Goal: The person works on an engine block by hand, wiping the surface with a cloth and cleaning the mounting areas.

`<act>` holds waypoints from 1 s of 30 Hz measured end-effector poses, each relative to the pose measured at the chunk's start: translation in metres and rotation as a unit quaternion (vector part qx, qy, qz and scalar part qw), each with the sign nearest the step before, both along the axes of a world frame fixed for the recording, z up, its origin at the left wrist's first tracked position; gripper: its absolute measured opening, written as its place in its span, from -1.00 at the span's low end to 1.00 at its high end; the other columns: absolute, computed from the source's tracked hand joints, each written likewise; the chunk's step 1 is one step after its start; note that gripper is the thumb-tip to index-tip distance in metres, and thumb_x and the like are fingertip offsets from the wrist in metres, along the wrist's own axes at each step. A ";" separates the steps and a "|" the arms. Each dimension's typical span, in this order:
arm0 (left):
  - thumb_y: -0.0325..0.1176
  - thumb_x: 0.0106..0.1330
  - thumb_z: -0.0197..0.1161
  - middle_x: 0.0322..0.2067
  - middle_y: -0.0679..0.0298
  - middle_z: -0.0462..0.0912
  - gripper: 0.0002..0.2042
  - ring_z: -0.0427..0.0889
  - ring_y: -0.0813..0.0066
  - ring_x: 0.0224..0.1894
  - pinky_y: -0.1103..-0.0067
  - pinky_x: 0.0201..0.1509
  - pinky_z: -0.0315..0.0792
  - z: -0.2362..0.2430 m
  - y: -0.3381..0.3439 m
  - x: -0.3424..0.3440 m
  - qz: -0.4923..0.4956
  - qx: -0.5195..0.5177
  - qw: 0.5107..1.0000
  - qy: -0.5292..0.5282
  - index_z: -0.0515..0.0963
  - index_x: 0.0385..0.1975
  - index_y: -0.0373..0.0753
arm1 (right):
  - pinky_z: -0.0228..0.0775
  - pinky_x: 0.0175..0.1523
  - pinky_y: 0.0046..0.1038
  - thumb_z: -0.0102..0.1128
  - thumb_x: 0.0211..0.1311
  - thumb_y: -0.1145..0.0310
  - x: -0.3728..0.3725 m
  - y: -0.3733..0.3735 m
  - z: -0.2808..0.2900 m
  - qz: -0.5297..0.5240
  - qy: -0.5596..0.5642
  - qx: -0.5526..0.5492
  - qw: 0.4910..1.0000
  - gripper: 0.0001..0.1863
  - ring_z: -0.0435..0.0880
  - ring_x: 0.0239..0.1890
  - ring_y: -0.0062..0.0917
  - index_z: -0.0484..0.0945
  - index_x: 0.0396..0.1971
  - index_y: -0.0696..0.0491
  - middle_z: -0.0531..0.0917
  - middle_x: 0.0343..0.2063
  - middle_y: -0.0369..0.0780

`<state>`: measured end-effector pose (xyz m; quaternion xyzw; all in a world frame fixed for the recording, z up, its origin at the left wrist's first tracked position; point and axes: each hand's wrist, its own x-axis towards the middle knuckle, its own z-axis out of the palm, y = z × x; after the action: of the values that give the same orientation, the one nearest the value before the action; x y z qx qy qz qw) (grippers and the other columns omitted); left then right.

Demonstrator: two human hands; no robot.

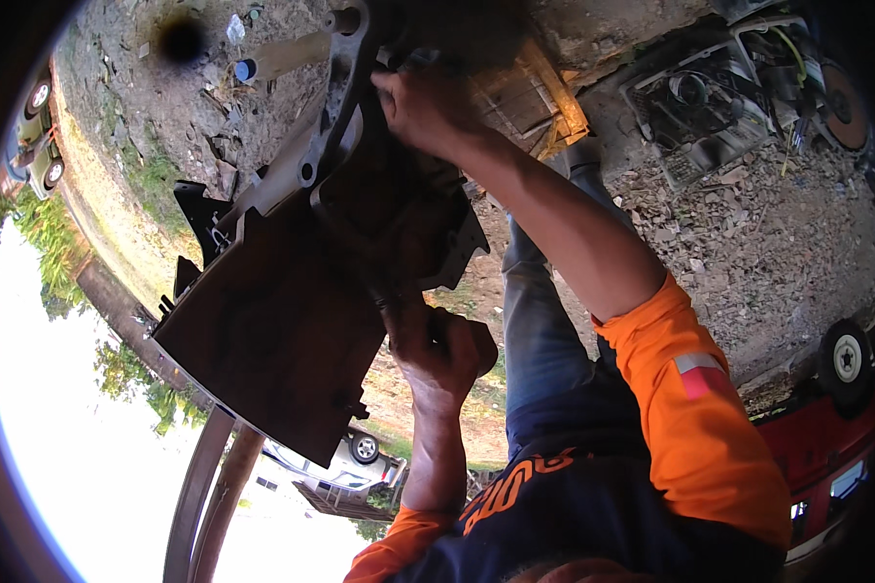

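Observation:
A large dark metal housing with black brackets along its left edge fills the middle left. A grey metal arm with holes runs along its upper part. My right hand reaches up beside this arm, fingers curled against it, their grip partly in shadow. Lower down, at the housing's right edge, my left hand has its fingers closed around a dark object that I cannot make out.
A plastic bottle lies on gravel above. A wooden crate and greasy machine parts sit upper right. A red vehicle is at right, a white car behind, a green vehicle far left, posts lower left.

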<state>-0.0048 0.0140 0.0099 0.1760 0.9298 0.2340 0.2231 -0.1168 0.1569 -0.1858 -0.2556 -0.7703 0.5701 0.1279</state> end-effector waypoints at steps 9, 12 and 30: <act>-0.57 0.07 -0.03 0.15 -0.28 0.45 -0.37 0.44 -0.09 0.17 0.27 0.34 0.18 -0.002 -0.019 0.000 -0.047 -0.015 0.999 -0.020 0.28 0.26 -0.60 | 0.57 -0.15 -0.13 0.00 0.25 0.37 -0.003 0.000 0.009 0.013 -0.057 -0.056 0.997 -0.68 0.72 -0.31 -0.10 0.64 -0.08 0.07 0.70 -0.38 0.05; -0.58 0.06 -0.04 0.13 -0.27 0.46 -0.37 0.48 -0.06 0.12 0.29 0.32 0.20 0.003 -0.002 0.004 0.068 -0.003 0.994 -0.081 0.28 0.26 -0.60 | 0.55 -0.17 -0.18 0.05 0.30 0.32 -0.012 0.013 -0.021 0.024 -0.107 -0.021 0.994 -0.69 0.71 -0.32 -0.09 0.64 -0.08 0.12 0.70 -0.37 0.01; -0.57 0.06 0.00 0.04 -0.28 0.48 -0.38 0.48 -0.02 0.10 0.40 0.19 0.35 -0.002 -0.007 -0.001 -0.050 -0.004 0.998 0.030 0.31 0.24 -0.59 | 0.53 -0.13 -0.08 -0.02 0.23 0.38 0.006 -0.004 0.014 0.013 -0.051 -0.010 0.999 -0.74 0.70 -0.28 -0.04 0.65 -0.25 0.11 0.69 -0.40 0.06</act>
<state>-0.0058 0.0065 0.0077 0.2286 0.9270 0.2133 0.2070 -0.1113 0.1527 -0.1718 -0.2755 -0.7734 0.5655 0.0790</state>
